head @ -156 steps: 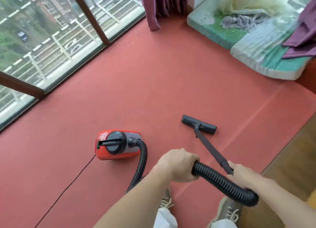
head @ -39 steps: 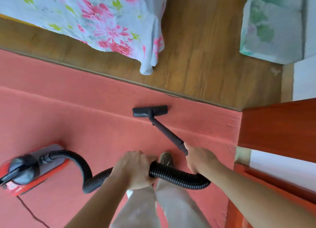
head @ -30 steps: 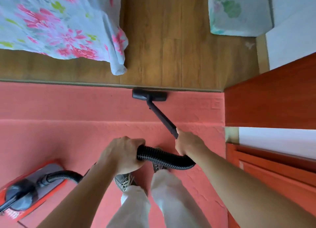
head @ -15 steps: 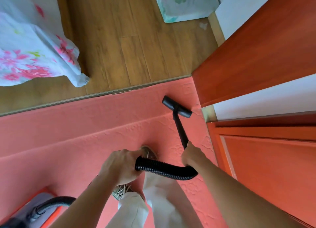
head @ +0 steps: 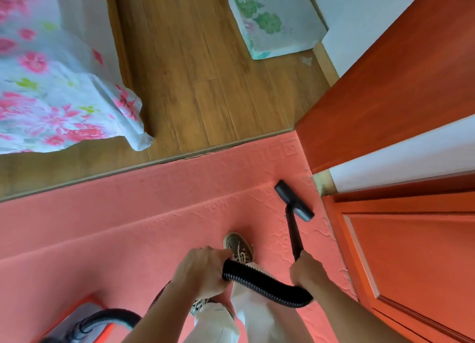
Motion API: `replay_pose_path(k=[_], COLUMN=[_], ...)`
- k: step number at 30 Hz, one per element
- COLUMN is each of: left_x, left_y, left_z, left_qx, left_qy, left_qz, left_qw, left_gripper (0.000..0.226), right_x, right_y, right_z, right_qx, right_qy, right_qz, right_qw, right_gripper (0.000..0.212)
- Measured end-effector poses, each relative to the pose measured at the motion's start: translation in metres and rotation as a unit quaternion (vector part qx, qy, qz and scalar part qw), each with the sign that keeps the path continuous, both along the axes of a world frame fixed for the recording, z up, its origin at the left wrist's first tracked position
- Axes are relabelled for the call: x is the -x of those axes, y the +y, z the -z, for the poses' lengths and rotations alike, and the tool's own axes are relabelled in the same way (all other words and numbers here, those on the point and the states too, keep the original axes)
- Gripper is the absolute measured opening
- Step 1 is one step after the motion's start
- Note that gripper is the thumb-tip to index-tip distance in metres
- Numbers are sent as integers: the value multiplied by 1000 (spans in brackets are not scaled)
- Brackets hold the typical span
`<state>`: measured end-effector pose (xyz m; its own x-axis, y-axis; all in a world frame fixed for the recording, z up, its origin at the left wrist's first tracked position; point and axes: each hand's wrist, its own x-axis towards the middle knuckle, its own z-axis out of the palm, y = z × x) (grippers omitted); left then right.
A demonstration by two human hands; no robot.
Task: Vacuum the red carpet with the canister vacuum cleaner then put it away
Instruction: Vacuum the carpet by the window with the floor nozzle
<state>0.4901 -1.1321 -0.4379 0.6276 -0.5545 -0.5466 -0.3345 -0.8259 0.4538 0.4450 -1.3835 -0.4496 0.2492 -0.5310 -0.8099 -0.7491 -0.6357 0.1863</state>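
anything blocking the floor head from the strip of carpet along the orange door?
Nothing visible. The floor head sits on bare red carpet beside the orange door. The person's shoe is behind it, out of its path.

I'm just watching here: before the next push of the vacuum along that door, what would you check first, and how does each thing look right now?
1. Left hand gripping the hose: ok.
2. Right hand gripping the wand: ok.
3. Floor nozzle lying on the red carpet, not the wood floor: ok.
4. Nozzle apart from the red door: ok, but close.
5. Shoe out of the nozzle's path: ok, it is left of the wand.
6. Vacuum body free to follow: cannot tell, mostly cut off by the frame edge.
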Motion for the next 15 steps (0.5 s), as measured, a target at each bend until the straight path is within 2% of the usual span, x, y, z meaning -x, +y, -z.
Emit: replay_pose_path(k=[3, 5, 8, 12, 13, 15], left_x=[4, 8, 11, 23, 28, 39], left_y=[26, 47, 83, 134, 147, 172], left_z=[-3, -4, -6, -8, -9, -12], left_qx=[3, 2, -3, 8, 9, 8], left_qy=[16, 27, 33, 44, 47, 51], left_qz=[-41, -83, -162, -280, -308, -366], left_qw=[999, 996, 986, 959, 950, 929], left_gripper=[21, 23, 25, 20, 18, 19], right_x=[-16, -39, -84, -127, -135, -149], right_y=[28, 53, 105, 181, 201, 240], right_z=[-5, -10, -15, -11, -8, -2], right_qx=[-35, -65, -98, -124, -125, -126], right_qy=[-43, -72, -82, -61, -55, -38], right_qz=[-116, -222, -373, -546, -580, -612], right_qw=[992, 970, 919, 826, 803, 780], right_gripper=[65, 63, 61, 66, 65, 65])
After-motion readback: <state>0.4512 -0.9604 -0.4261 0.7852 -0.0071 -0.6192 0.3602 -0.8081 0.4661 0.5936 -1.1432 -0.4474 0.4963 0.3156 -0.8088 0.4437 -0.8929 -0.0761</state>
